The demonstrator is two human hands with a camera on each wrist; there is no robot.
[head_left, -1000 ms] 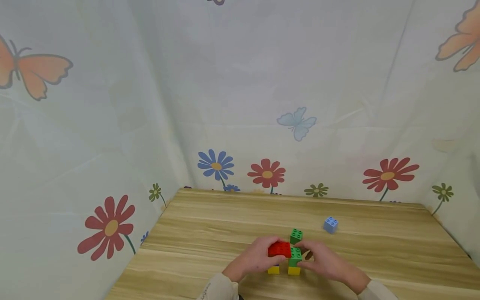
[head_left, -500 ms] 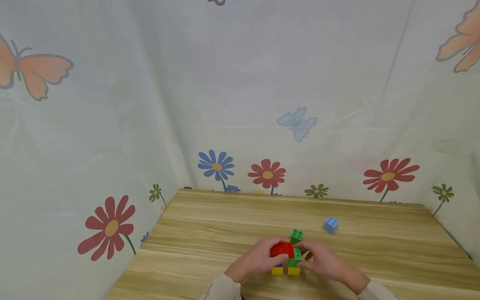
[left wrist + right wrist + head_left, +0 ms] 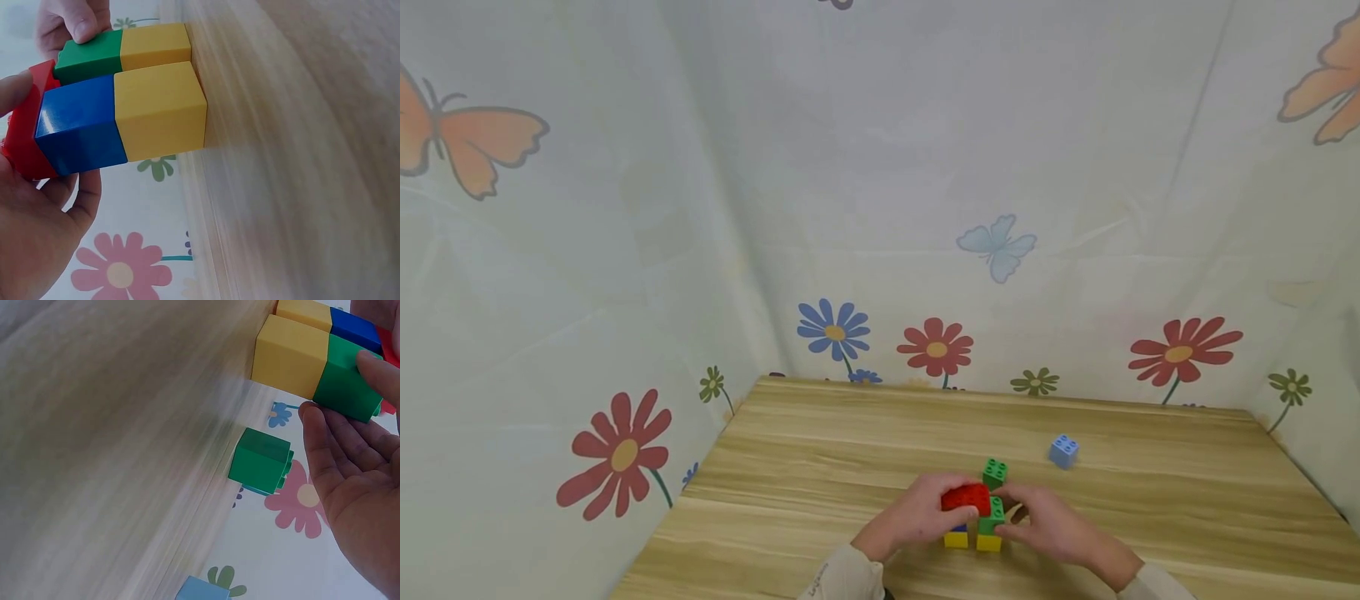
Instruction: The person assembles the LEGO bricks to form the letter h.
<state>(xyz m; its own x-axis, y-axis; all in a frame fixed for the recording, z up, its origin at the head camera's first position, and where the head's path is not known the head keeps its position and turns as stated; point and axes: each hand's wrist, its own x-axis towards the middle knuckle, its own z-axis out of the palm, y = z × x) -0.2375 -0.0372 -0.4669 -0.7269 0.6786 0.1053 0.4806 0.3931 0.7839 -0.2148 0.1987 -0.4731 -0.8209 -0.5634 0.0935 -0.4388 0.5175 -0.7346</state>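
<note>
A small stack stands on the wooden table (image 3: 820, 467): two yellow bricks (image 3: 956, 540) (image 3: 159, 109) at the bottom, with a blue brick (image 3: 78, 128) on one and a green brick (image 3: 992, 513) (image 3: 347, 378) on the other. A red brick (image 3: 966, 497) (image 3: 25, 125) lies on top over the blue one. My left hand (image 3: 934, 510) grips the red brick from the left. My right hand (image 3: 1024, 510) pinches the stacked green brick between thumb and fingers (image 3: 312, 425).
A loose green brick (image 3: 995, 472) (image 3: 261, 460) sits just behind the stack. A light blue brick (image 3: 1063, 451) lies farther back to the right. Flowered fabric walls (image 3: 880, 208) close in the table at the back and on both sides.
The red brick has shifted slightly right and sits lower against the stack. Both hands stay around the stack, barely moved.
</note>
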